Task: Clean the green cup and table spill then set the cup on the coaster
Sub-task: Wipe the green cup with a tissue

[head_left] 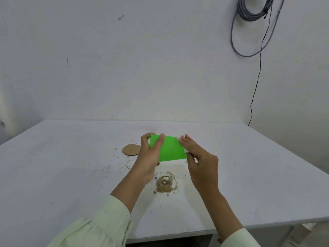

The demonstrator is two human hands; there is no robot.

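My left hand (151, 152) grips the bright green cup (170, 148), held on its side above the white table (71, 166). My right hand (197, 155) presses a white tissue (187, 150) against the cup's right end; most of the tissue is hidden under my fingers. A round brown cardboard coaster (131, 149) lies flat on the table just left of my left hand. Below the cup, a brown spill (166, 183) stains the table, with a wet streak reaching up toward the cup.
Brown specks (124, 164) are scattered between the coaster and the spill. A coiled grey cable (252, 18) hangs on the wall at upper right, with a thin black wire running down behind the table. The table's front edge (249, 225) lies near my forearms.
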